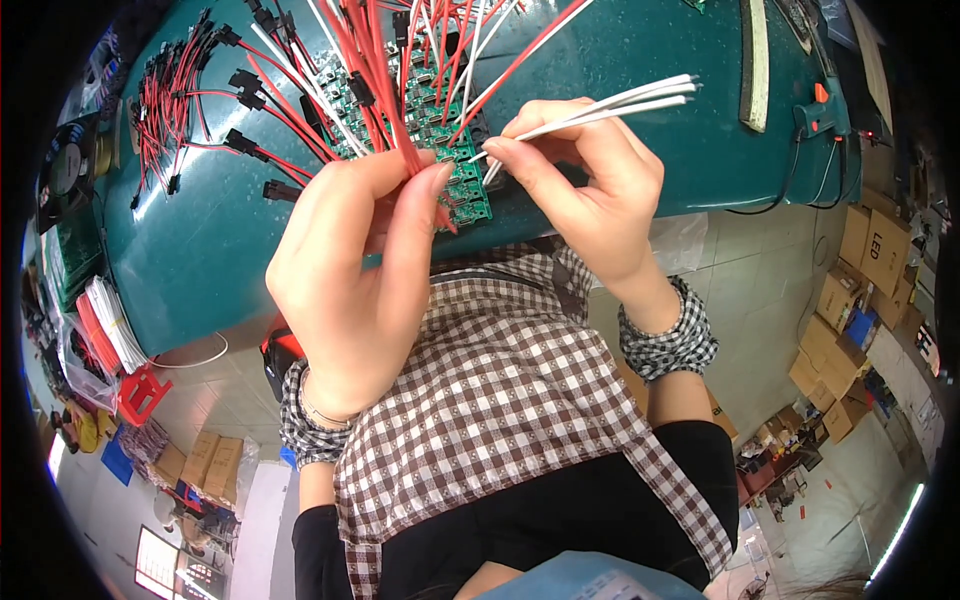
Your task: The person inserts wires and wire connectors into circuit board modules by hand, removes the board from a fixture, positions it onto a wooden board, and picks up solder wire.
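Note:
My left hand (350,260) pinches a bundle of red wires (398,130) between thumb and fingers; their lower ends poke out below the grip. A few white wires (620,103) are held in my right hand (590,185), their near ends at the edge of a green circuit board panel (468,190). Whether those ends touch the board I cannot tell. The panel lies under and between both hands, with many red and white wires standing up from it. Black connectors (248,90) on red leads stick out on its left side.
A pile of red wires with black plugs (170,100) lies at the table's left. On the right are a pale strip (754,65) and a teal glue gun (822,115). White and red wire bundles (115,325) hang by the left edge. Cardboard boxes (830,350) stand on the floor.

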Demonstrator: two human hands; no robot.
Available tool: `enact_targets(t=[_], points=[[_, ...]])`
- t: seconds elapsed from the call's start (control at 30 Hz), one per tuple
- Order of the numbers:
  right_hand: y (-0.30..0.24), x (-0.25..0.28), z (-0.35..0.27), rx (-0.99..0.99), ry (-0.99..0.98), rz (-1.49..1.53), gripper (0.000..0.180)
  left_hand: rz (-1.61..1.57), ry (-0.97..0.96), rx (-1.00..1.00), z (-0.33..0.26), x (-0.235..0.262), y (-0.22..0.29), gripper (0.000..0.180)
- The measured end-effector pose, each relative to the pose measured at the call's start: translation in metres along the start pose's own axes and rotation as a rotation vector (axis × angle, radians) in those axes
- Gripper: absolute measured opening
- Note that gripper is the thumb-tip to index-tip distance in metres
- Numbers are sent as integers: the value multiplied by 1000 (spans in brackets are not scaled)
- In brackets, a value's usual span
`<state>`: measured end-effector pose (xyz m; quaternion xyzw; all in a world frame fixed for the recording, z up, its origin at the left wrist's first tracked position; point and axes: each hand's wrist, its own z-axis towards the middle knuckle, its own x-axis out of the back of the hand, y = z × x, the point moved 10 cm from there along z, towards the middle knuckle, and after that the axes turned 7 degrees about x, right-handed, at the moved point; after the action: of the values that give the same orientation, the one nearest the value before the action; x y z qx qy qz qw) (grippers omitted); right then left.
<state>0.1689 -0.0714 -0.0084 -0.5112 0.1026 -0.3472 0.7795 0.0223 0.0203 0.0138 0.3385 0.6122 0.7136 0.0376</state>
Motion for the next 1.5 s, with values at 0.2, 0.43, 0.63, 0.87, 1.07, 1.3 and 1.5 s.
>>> enact_targets(t=[0.2,0.43,0.63,0.87,1.07,1.3,1.5], points=[[-4,-2,0,31,-35,-91,13,-4,-23,66,-2,0,-6,12],[-1,-6,2,34,-77,-108,20,-28,-48,63,-1,-5,-8,11],[9,2,-1,-69,-9,-46,22,23,-42,21,0,-6,-7,10],[16,4,-4,-168,3,23,20,58,-26,-5,0,-5,-4,10],[20,2,-6,-194,9,106,21,50,-32,-26,0,-7,-2,10],[23,2,-7,-234,14,122,21,63,-27,-32,0,-8,-2,10],[25,1,-7,-226,10,123,21,62,-29,-27,1,-9,-4,10]])
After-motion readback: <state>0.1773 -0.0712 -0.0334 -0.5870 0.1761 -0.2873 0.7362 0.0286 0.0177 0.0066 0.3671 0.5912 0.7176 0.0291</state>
